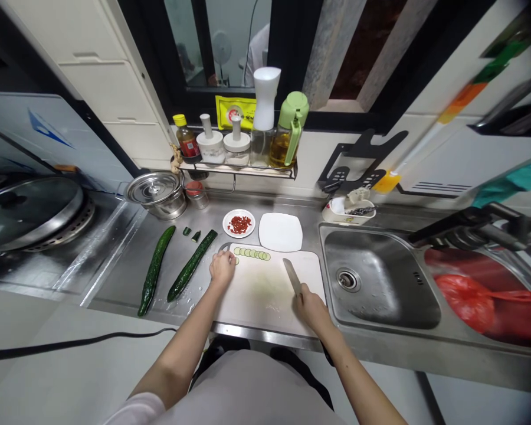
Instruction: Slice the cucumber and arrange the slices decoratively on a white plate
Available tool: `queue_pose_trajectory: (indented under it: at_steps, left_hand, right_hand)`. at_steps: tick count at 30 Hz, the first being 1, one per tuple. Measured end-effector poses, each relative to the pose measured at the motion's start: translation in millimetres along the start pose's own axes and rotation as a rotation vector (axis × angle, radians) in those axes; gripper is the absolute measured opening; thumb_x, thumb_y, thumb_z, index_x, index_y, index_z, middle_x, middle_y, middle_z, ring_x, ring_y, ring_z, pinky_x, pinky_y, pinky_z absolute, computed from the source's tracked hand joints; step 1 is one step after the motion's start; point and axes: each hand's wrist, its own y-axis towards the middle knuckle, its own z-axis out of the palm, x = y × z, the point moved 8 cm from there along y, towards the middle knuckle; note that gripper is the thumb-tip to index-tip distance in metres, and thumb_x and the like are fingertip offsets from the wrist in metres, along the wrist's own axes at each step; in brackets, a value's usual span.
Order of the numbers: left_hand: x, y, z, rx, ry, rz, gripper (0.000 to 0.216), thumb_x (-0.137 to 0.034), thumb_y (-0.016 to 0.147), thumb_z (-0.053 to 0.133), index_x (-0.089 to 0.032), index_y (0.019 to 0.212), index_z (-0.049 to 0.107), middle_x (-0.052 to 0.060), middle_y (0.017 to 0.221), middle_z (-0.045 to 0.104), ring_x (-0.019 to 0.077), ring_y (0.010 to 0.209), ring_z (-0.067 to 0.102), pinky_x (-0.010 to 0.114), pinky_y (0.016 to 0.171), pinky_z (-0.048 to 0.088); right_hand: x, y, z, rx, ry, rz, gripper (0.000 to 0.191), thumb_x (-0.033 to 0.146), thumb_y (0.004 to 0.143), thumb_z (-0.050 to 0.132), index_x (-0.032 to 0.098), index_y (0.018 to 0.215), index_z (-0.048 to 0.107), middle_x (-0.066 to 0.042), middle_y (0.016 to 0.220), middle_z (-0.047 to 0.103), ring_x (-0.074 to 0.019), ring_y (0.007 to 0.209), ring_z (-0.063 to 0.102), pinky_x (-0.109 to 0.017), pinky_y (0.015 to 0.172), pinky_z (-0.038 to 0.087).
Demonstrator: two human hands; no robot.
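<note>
My right hand [310, 307] is wrapped round the handle of a kitchen knife [292, 275]. The blade points away from me above the right part of a white cutting board [248, 301]. Over the board's far left corner, my left hand [222, 267] is closed, with a thin cucumber slice [236, 260] at its fingertips. Just beyond that hand, a row of overlapping pale green cucumber slices [252, 253] lies along the board's far edge. Left of the board rest a cut cucumber [192, 267] and a longer cucumber [156, 271], with two cucumber end pieces [196, 236] behind them.
Behind the board stand a plate of chopped red pieces [239, 212] and a white square plate [280, 231]. A steel sink [380, 277] adjoins on the right. A lidded pot [159, 198] and a covered pan [30, 212] are leftward. A condiment shelf [243, 170] hangs above.
</note>
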Motion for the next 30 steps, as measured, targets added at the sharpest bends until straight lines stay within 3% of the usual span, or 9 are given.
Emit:
queue_pose_trajectory:
  at_steps: [7, 12, 17, 24, 30]
  left_hand:
    - [-8.7, -6.7, -2.3, -0.062, -0.035, 0.029, 0.021, -0.033, 0.089, 0.051, -0.023, 0.095, 0.069, 0.008, 0.100, 0.065, 0.0255, 0.100, 0.056, 0.035, 0.087, 0.042]
    - [-66.5, -12.9, 13.8, 0.025, -0.081, 0.277, 0.026, -0.035, 0.091, 0.049, -0.023, 0.103, 0.068, 0.007, 0.103, 0.065, 0.0222, 0.102, 0.055, 0.032, 0.090, 0.040]
    - [-107.1, -8.4, 35.6, 0.131, 0.057, 0.357, 0.031, -0.035, 0.092, 0.048, -0.024, 0.114, 0.067, 0.009, 0.108, 0.063, 0.0244, 0.105, 0.054, 0.035, 0.091, 0.039]
    - [-117.4, -5.9, 46.1, 0.162, 0.143, 0.412, 0.030, -0.028, 0.092, 0.046, -0.025, 0.115, 0.066, 0.009, 0.111, 0.061, 0.0234, 0.108, 0.052, 0.034, 0.091, 0.039]
    - [-121.0, -7.7, 44.4, 0.153, 0.075, 0.398, 0.021, -0.020, 0.088, 0.050, -0.024, 0.101, 0.067, 0.007, 0.107, 0.062, 0.0217, 0.106, 0.053, 0.031, 0.086, 0.041]
  right_hand:
    - [0.9, -0.4, 0.4, 0.010, 0.000, 0.011, 0.030, 0.020, 0.095, 0.031, 0.015, 0.119, 0.048, -0.011, 0.088, 0.065, -0.0219, 0.084, 0.063, -0.028, 0.066, 0.031]
    - [0.7, -2.1, 0.5, 0.025, 0.005, 0.010, 0.031, 0.020, 0.094, 0.031, 0.016, 0.120, 0.047, -0.010, 0.089, 0.065, -0.0215, 0.086, 0.064, -0.028, 0.066, 0.032]
    - [0.9, -3.2, -0.1, 0.030, -0.001, 0.010, 0.029, 0.019, 0.094, 0.031, 0.017, 0.118, 0.047, -0.011, 0.091, 0.065, -0.0223, 0.087, 0.064, -0.028, 0.066, 0.033]
    - [-0.1, -1.9, 1.8, 0.006, 0.009, 0.009, 0.027, 0.017, 0.093, 0.033, 0.016, 0.117, 0.046, -0.012, 0.092, 0.067, -0.0220, 0.087, 0.064, -0.027, 0.066, 0.033]
    - [-0.9, -1.6, 2.2, 0.008, 0.021, 0.005, 0.026, 0.018, 0.093, 0.033, 0.016, 0.116, 0.046, -0.013, 0.094, 0.067, -0.0224, 0.087, 0.064, -0.028, 0.065, 0.034]
